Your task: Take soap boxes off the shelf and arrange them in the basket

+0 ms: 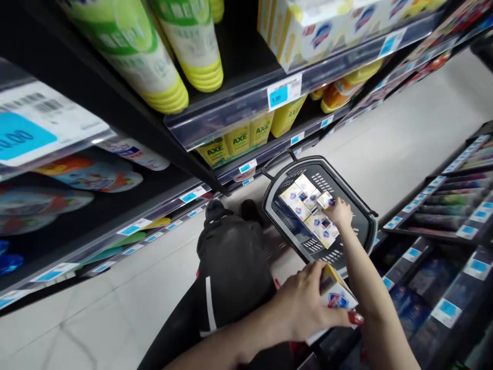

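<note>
My left hand (308, 303) is closed round a white and yellow soap box (336, 297), held above my dark trouser leg. My right hand (339, 212) reaches down into a grey shopping basket (362, 226) on the floor. Its fingers pinch a small soap box (325, 200) at the top of the pile. Several more of the same white and yellow boxes (304, 203) lie flat on the basket's bottom.
Shelves on the left carry large green bottles (162, 56), yellow AXE packs (239, 139), stacked soap boxes (308, 31) and blue price tags. Another shelf unit (454, 216) stands on the right. Pale floor tiles (404, 139) run between them. My shoes (231, 210) are beside the basket.
</note>
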Motion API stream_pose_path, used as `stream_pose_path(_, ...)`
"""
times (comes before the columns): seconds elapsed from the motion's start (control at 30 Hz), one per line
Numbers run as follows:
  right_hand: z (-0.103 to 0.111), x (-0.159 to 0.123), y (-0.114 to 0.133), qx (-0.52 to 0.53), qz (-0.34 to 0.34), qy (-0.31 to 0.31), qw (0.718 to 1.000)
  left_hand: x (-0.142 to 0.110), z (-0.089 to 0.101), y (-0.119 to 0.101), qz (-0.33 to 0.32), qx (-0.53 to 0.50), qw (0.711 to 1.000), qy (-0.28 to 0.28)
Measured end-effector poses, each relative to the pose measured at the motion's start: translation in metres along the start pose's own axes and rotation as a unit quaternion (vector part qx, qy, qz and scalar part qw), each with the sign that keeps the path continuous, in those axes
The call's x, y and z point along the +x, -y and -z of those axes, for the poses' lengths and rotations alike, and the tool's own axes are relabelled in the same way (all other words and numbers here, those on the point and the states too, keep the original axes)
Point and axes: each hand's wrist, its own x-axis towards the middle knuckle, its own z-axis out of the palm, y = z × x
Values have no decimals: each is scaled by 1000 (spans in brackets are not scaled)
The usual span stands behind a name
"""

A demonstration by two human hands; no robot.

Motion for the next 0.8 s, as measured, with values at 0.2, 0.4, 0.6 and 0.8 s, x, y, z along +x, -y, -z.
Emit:
stream_pose_path(0.2,-4,15,7,-9,1,22,1000,-1,6,-5,19,-43,999,5)
stream_pose_path(0.4,-9,20,10,0,0,16,1000,1,6,-2,21,-59,998,-2)
stream_pose_path(0.6,-20,26,6,10,12,2,1000,1,5,1,13,-47,999,2)
stream_pose_path(0.8,-24,37,-4,34,30,12,999,2,4,2,16,-35,999,0)
